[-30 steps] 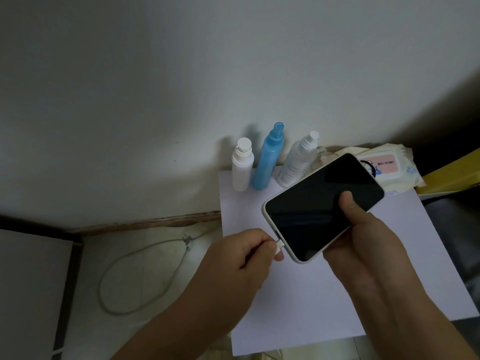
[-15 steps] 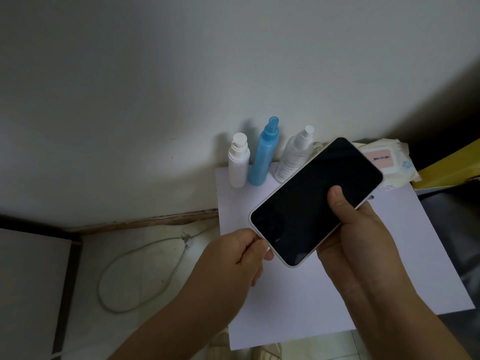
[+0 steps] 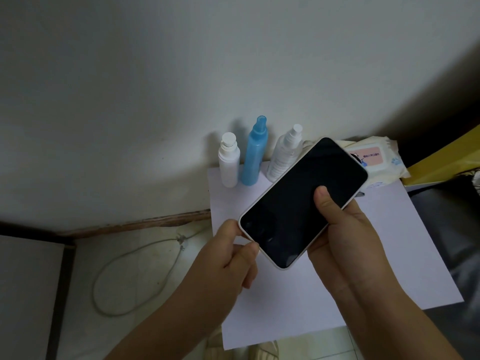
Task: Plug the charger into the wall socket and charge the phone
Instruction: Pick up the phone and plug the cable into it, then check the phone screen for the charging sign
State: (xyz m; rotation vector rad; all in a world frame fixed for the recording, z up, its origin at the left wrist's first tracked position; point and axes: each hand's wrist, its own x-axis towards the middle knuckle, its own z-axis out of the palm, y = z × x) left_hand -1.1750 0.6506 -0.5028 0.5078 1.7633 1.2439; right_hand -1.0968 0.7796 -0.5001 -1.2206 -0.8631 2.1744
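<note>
Starting at the left, I see a pale charging cable (image 3: 135,271) lying in a loose loop on the floor, its far end running up toward the base of the wall beside a worn wooden skirting strip (image 3: 135,226). Next comes my left hand (image 3: 228,258), curled with thumb and forefinger pressed together at the phone's lower left edge; I cannot tell whether they pinch a connector there, since nothing of it shows. Behind that hand, three bottles stand in a row against the wall at the back of a white table (image 3: 389,255): a white bottle (image 3: 229,162), a blue spray bottle (image 3: 254,154) just beside it, and a clear spray bottle (image 3: 284,157) whose lower right side is hidden by the phone. The phone (image 3: 298,203) is held above the table, tilted diagonally with its dark screen facing me, in a pale case, the top corner pointing up and to the right. My right hand (image 3: 345,240) grips it from below, thumb laid on the glass near the right edge and fingers wrapped underneath. Farther right, a pack of wet wipes (image 3: 374,159) lies at the table's back corner, partly behind the phone, and a yellow object (image 3: 446,157) sits beyond it at the frame's edge.
</note>
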